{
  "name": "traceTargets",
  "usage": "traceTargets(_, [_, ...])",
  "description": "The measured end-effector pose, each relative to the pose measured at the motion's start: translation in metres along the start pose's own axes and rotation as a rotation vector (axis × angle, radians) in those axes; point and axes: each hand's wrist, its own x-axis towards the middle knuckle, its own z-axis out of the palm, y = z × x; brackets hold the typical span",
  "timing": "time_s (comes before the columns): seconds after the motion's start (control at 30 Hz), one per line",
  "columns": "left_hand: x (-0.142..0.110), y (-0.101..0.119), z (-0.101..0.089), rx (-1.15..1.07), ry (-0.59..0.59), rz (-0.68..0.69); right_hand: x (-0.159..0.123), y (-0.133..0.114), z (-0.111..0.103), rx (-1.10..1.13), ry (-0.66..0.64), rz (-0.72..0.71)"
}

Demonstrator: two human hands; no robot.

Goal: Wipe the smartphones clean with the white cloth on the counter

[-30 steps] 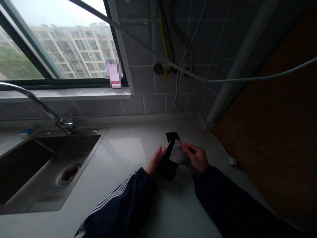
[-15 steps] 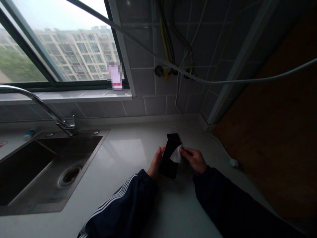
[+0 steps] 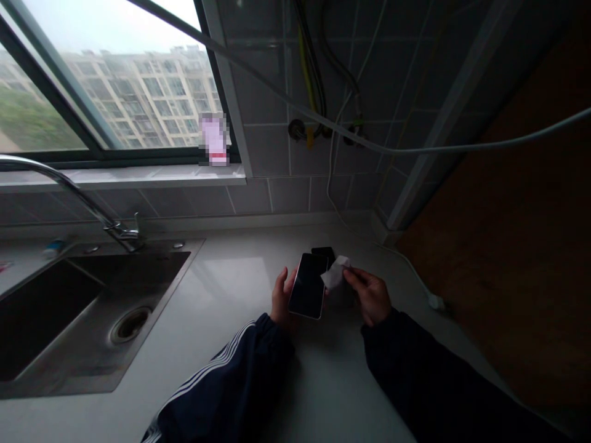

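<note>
A smartphone [image 3: 308, 288] with a dark screen and a pale edge rests in my left hand [image 3: 282, 295], its screen turned up. My left fingers pass beneath the phone and are mostly hidden. Between thumb and fingers, my right hand [image 3: 369, 294] pinches a small whitish wipe [image 3: 336, 274]. The wipe's left corner overlaps the phone's upper right edge; whether it touches the glass I cannot tell. Just behind the phone, a flat black object [image 3: 325, 252] lies on the white counter [image 3: 240, 320], partly covered by the phone.
On the left a steel sink [image 3: 196, 249] is set into the counter, with a chrome faucet [image 3: 87, 200] over it. A white cable [image 3: 401, 255] runs along the counter to a plug [image 3: 434, 301] at the right. Another cable [image 3: 429, 149] hangs across the view. A window [image 3: 138, 92] stands behind.
The phone has tilted, so its screen now faces me more fully. The wipe in my right hand has shifted off the middle of the screen to its upper right edge.
</note>
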Motion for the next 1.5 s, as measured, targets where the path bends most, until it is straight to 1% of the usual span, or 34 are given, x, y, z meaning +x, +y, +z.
traceTargets(0.07, [-0.002, -0.003, 0.002, 0.053, -0.024, -0.071, 0.001, -0.001, 0.0, 0.029, 0.013, 0.011])
traceTargets(0.13, [-0.004, -0.006, 0.005, 0.063, -0.069, -0.125, 0.0, -0.002, 0.0, 0.022, -0.056, 0.017])
traceTargets(0.2, [-0.004, -0.007, 0.007, 0.048, -0.099, -0.143, -0.005, -0.002, 0.001, -0.052, -0.153, -0.021])
traceTargets(0.27, [-0.004, -0.007, 0.007, 0.037, -0.083, -0.134, -0.011, -0.002, 0.002, -0.168, -0.252, -0.129])
traceTargets(0.37, [-0.001, -0.005, 0.002, 0.018, -0.038, -0.109, -0.019, 0.0, 0.004, -0.354, -0.408, -0.359])
traceTargets(0.43, [0.001, -0.003, -0.003, 0.008, -0.034, -0.106, -0.023, -0.001, 0.005, -0.458, -0.503, -0.493])
traceTargets(0.53, [0.004, -0.003, -0.008, 0.013, -0.054, -0.111, -0.025, -0.002, 0.003, -0.533, -0.589, -0.633])
traceTargets(0.63, [0.006, -0.003, -0.009, -0.015, -0.101, -0.115, -0.024, -0.001, 0.0, -0.588, -0.619, -0.726])
traceTargets(0.7, [0.006, -0.004, -0.009, -0.035, -0.127, -0.118, -0.021, 0.002, -0.002, -0.646, -0.616, -0.754])
traceTargets(0.83, [0.005, -0.005, -0.009, -0.032, -0.133, -0.157, -0.018, 0.011, -0.002, -0.739, -0.525, -0.753])
traceTargets(0.87, [0.006, -0.005, -0.01, -0.035, -0.13, -0.163, -0.019, 0.011, -0.001, -0.744, -0.52, -0.757])
traceTargets(0.9, [0.006, -0.004, -0.01, -0.04, -0.128, -0.165, -0.02, 0.011, 0.0, -0.741, -0.534, -0.767])
traceTargets(1.03, [0.006, -0.001, -0.011, -0.057, -0.146, -0.152, -0.025, 0.006, 0.0, -0.7, -0.664, -0.846])
traceTargets(1.07, [0.006, -0.001, -0.011, -0.06, -0.154, -0.148, -0.024, 0.005, 0.0, -0.7, -0.672, -0.856])
traceTargets(1.1, [0.006, -0.001, -0.011, -0.062, -0.16, -0.143, -0.024, 0.004, 0.0, -0.706, -0.663, -0.858])
traceTargets(1.23, [0.006, -0.002, -0.01, -0.041, -0.166, -0.186, -0.019, 0.005, -0.001, -0.733, -0.533, -0.804])
traceTargets(1.27, [0.006, -0.002, -0.01, -0.039, -0.161, -0.194, -0.019, 0.005, -0.001, -0.728, -0.52, -0.8])
traceTargets(1.33, [0.006, -0.002, -0.01, -0.046, -0.146, -0.192, -0.021, 0.003, -0.001, -0.714, -0.555, -0.817])
traceTargets(1.43, [0.004, 0.0, -0.007, -0.07, -0.108, -0.162, -0.025, 0.0, -0.001, -0.698, -0.686, -0.874])
traceTargets(1.5, [0.003, 0.0, -0.005, -0.072, -0.081, -0.152, -0.026, -0.002, -0.001, -0.704, -0.722, -0.884])
